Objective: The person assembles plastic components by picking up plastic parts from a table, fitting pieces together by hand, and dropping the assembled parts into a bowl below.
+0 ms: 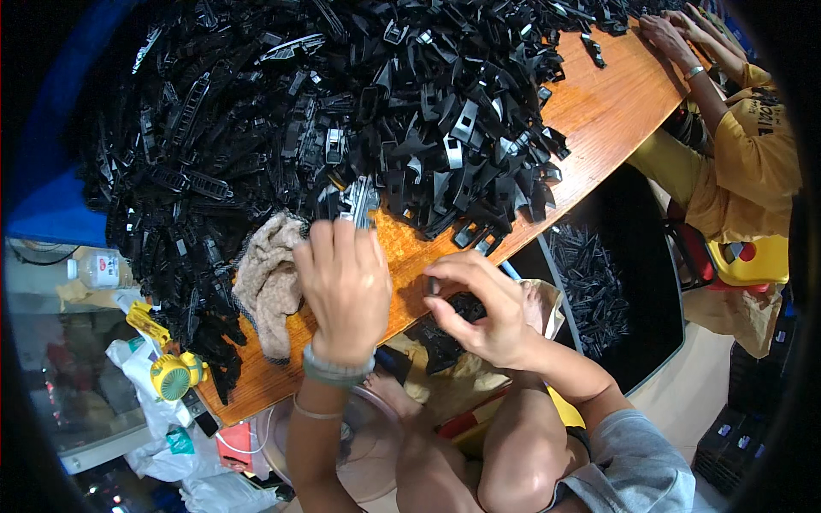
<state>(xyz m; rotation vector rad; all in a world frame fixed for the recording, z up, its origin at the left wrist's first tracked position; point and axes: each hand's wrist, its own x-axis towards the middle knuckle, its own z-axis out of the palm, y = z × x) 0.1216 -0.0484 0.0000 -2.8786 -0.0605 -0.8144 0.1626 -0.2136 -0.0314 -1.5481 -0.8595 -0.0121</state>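
Observation:
My left hand (346, 286) is at the near edge of a big heap of black plastic parts (256, 120). Its fingers are bent close together, their tips hidden, around a shiny black plastic part (359, 201) that shows just beyond them. Over the table's front edge, my right hand (486, 309) pinches a small black plastic piece (433, 285) between thumb and fingers; most of that piece is hidden. A crumpled beige cloth (272, 282) lies on the wooden table (590, 107), just left of my left hand.
A black bin (643, 248) of slim dark parts stands right of my legs. At the far right a co-worker's hands (671, 36) are at the table. A yellow-green fan (174, 376) and white plastic bags (214, 492) are at the lower left, a yellow stool (753, 267) at the right.

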